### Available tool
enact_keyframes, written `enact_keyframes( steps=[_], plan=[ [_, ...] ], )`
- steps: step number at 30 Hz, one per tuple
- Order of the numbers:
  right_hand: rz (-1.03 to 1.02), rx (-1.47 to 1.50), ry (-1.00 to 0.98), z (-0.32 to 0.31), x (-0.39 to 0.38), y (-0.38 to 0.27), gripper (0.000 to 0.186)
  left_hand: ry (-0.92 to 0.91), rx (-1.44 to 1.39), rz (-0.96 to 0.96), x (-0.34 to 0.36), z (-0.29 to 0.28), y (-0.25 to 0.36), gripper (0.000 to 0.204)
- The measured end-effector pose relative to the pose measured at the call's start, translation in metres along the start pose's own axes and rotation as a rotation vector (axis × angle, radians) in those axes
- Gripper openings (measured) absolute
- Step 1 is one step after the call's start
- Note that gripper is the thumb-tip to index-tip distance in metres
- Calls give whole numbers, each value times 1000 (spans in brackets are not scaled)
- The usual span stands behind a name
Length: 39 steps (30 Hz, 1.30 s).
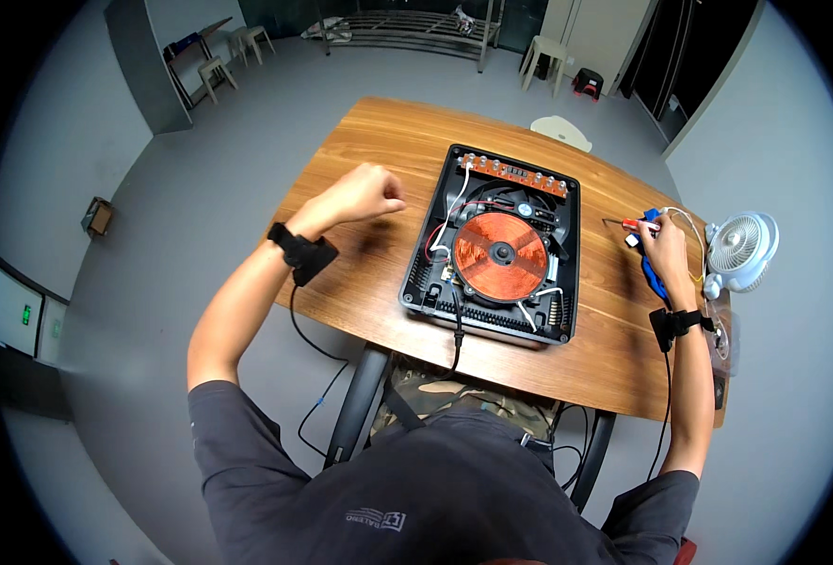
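An opened induction cooker with a black housing [414,287] lies on the wooden table [379,132] in front of me. Its round copper coil [477,254] is exposed, and an orange circuit board [512,174] runs along the far edge. To the cooker's left, my left hand [364,195] hovers with curled fingers; whatever may be inside them is hidden. Over on the right, my right hand [663,247] is closed around a screwdriver with a red handle [631,225], its shaft pointing left. A blue-handled tool [655,280] lies partly beneath that hand.
A small white fan [744,247] stands at the table's right edge, near a clear plastic tray [723,344]. The cooker's black power cord [458,334] drops over the near edge. A white stool [561,132] stands beyond the far edge. Cables hang from both my wristbands.
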State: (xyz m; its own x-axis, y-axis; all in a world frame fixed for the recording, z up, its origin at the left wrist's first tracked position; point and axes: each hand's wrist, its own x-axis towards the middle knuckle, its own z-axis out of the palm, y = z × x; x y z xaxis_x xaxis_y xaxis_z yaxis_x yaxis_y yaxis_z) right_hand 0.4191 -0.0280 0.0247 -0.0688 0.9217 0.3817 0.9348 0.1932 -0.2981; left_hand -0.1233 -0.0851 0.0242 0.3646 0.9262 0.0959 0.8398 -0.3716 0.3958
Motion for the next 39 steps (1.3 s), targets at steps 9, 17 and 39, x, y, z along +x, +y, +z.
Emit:
enact_keyframes(
  steps=[9, 17, 39],
  plan=[
    [9, -22, -77, 32, -38, 16, 39, -57, -3, -109, -29, 12, -13, 23],
    [72, -54, -377, 49, -64, -2, 48, -63, -90, -60, -6, 38, 22, 28],
    [-246, -81, -228, 39, -66, -58, 42, 39, -6, -148, -6, 59, 46, 51]
  ],
)
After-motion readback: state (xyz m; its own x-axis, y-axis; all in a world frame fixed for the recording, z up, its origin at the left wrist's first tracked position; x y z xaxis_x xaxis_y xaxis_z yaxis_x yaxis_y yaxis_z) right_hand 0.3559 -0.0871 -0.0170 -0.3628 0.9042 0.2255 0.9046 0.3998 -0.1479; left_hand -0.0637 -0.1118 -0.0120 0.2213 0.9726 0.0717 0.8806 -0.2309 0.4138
